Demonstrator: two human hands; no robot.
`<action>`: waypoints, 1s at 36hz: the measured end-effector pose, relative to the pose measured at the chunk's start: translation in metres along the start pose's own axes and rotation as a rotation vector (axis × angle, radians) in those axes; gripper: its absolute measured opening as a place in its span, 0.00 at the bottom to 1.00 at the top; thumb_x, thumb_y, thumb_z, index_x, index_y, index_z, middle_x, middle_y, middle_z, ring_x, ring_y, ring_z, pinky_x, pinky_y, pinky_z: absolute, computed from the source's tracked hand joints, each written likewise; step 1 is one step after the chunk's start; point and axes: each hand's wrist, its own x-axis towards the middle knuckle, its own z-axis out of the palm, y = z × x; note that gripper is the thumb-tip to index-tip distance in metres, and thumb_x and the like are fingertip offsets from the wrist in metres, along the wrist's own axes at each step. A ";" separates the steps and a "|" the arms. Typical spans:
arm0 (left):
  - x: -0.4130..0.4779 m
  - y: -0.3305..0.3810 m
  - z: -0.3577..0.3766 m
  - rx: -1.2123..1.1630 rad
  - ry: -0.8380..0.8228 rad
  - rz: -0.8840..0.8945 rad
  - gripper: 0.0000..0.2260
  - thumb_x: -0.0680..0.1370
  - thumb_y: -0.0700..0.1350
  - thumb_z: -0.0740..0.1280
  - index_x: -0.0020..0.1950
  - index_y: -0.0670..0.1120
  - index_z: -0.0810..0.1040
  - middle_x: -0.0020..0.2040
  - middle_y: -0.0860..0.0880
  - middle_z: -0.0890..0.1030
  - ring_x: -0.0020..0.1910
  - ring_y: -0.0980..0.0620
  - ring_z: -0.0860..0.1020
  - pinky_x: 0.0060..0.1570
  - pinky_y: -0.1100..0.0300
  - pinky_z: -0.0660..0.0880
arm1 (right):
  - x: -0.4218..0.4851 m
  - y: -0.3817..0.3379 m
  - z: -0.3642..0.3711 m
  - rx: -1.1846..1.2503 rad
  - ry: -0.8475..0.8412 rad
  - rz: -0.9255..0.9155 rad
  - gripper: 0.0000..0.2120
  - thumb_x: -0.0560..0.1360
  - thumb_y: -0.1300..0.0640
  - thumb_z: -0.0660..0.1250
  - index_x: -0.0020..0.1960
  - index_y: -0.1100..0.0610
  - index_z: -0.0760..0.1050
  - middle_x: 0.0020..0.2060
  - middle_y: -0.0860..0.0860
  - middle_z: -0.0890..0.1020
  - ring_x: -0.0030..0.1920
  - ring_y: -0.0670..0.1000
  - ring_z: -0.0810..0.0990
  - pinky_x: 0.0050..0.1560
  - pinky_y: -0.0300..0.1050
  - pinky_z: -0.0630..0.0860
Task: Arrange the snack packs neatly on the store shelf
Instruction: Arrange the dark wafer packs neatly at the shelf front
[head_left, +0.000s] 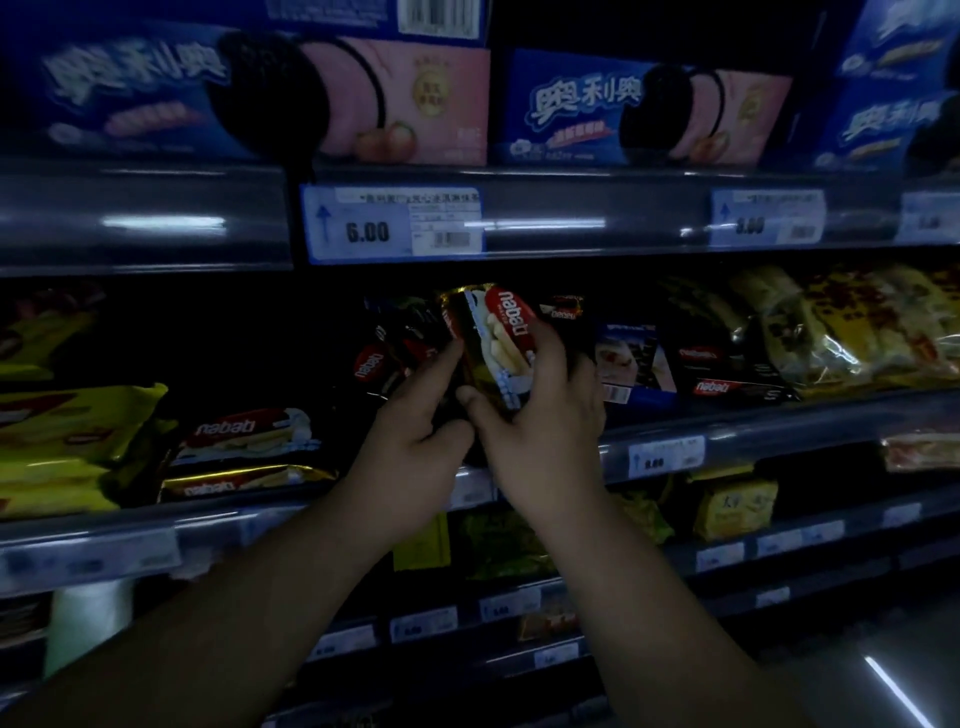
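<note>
- Wafer pack (496, 345) held upright between both hands, just in front of the middle shelf (779, 421); long axis runs near-vertical, top leaning slightly left, logo end up.
- Right hand (540, 431) has the grip clamped on the pack's right side and lower end, fingers wrapped behind, thumb across the front.
- Left hand (415, 447) pinches the pack's left edge w/ fingertips; grip looks lighter, more a steadying hold.
- Both hands sit below and near side of the pack, about equally close; right carries more of it, I'd judge.
- Target gap lies straight past the pack, far side: dark slot between the black wafer packs (379, 358) at left and the blue box (631, 364) at right.
- Flat-stacked packs (244, 441) lie further left on the same shelf, long axis left–right, so pack in hand prob. needs turning to match.
- Room: upper shelf edge w/ price tag (392, 223) close overhead; headroom tight, scene dim, slot depth can't be told.
</note>
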 end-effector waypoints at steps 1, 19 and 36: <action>-0.005 0.005 -0.004 -0.111 0.010 0.009 0.32 0.72 0.42 0.61 0.76 0.58 0.60 0.75 0.54 0.66 0.73 0.57 0.65 0.74 0.49 0.61 | -0.004 -0.008 0.001 0.033 -0.011 -0.020 0.38 0.70 0.37 0.67 0.76 0.46 0.56 0.62 0.55 0.69 0.63 0.57 0.67 0.64 0.59 0.66; -0.065 0.022 -0.140 -0.070 0.474 -0.105 0.19 0.79 0.39 0.66 0.69 0.51 0.73 0.60 0.57 0.79 0.60 0.58 0.78 0.59 0.58 0.77 | -0.046 -0.095 0.052 0.383 -0.399 -0.020 0.33 0.73 0.45 0.72 0.72 0.40 0.59 0.66 0.41 0.69 0.64 0.42 0.69 0.59 0.41 0.71; -0.089 -0.004 -0.174 0.232 0.448 -0.033 0.19 0.75 0.36 0.61 0.54 0.60 0.76 0.54 0.56 0.80 0.55 0.58 0.78 0.55 0.56 0.76 | 0.006 -0.100 0.079 -0.119 -0.800 -0.110 0.27 0.67 0.44 0.71 0.63 0.33 0.65 0.61 0.45 0.67 0.68 0.55 0.58 0.65 0.55 0.62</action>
